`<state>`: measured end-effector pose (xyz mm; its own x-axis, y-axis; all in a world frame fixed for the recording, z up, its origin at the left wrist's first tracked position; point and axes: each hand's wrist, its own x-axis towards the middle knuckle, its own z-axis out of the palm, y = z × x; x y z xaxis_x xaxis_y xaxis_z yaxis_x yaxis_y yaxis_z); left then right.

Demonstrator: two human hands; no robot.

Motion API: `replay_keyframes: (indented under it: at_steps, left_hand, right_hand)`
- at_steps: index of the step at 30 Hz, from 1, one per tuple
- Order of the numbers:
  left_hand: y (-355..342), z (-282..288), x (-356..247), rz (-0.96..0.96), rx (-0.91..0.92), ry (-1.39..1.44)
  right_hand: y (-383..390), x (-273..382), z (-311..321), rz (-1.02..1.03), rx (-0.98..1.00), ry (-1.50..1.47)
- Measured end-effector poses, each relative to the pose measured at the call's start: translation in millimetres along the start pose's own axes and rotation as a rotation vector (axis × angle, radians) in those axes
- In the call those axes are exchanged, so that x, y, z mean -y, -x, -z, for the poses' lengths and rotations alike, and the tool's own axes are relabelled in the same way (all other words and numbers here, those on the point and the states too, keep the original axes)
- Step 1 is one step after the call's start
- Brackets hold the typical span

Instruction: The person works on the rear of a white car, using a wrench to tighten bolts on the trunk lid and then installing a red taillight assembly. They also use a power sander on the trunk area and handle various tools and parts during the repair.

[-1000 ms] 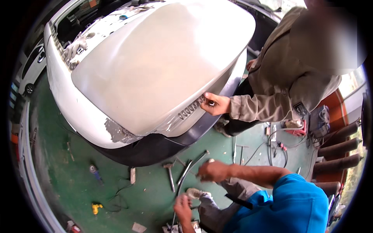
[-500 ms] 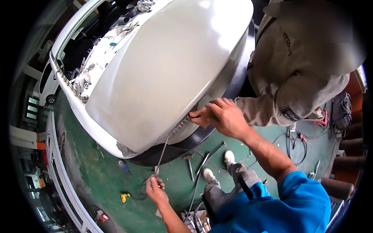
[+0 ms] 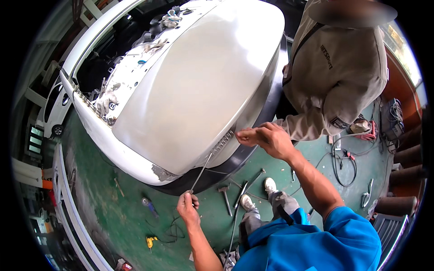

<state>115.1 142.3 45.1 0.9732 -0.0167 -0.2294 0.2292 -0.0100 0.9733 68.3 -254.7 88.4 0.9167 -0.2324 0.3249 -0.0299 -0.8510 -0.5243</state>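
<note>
A thin metal rod [image 3: 200,174] slants up from my left hand [image 3: 188,206], whose fingers are closed on its lower end. Its upper tip meets the near end of a row of small metal loops [image 3: 223,141] along the edge of a pale, unpainted-looking car panel [image 3: 190,86]. Beside the far end of that row is my right hand [image 3: 270,140], its fingers drawn together. What they hold, if anything, is hidden. The dark bumper [image 3: 235,162] runs below the loops.
A co-worker in a beige jacket [image 3: 343,77] stands at the right, one sleeve behind my right hand. On the green floor lie a hammer [image 3: 225,198], a yellow power tool [image 3: 151,242], a grinder-like tool [image 3: 148,206] and cables [image 3: 337,167]. Gloves [image 3: 108,100] rest on the car.
My right hand has drawn slightly right, off the row's far end. The left hand has risen a little with the rod. The view has shifted, and the co-worker appears more upright.
</note>
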Motion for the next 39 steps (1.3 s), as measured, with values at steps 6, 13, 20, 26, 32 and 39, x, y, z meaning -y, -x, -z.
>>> replay_keyframes:
  at_steps: [6,13,20,26,32,39]
  left_hand:
    - [-13.8,-2.2,-0.8,0.027,0.082,0.053]
    - [-41.2,4.7,-6.1,-0.008,0.139,-0.058]
    - [-43.9,-32.3,-6.8,0.0,0.172,-0.018]
    - [-40.5,-51.0,-8.3,0.018,0.139,0.203]
    - [-49.0,-44.2,0.4,0.084,0.158,0.506]
    - [-42.8,-102.0,0.9,0.052,0.128,0.502]
  right_hand:
    - [55.5,-28.0,-1.8,-0.3,0.101,0.04]
    - [172.3,-67.7,-27.9,-0.643,0.417,-0.015]
    - [307.3,-82.5,-69.0,-0.959,0.655,-0.048]
    - [489.4,-139.5,-123.9,-0.599,0.89,0.121]
    - [521.9,-95.9,-109.9,-0.795,0.779,-0.04]
    - [478.5,-81.6,-93.5,-1.196,0.563,-0.22]
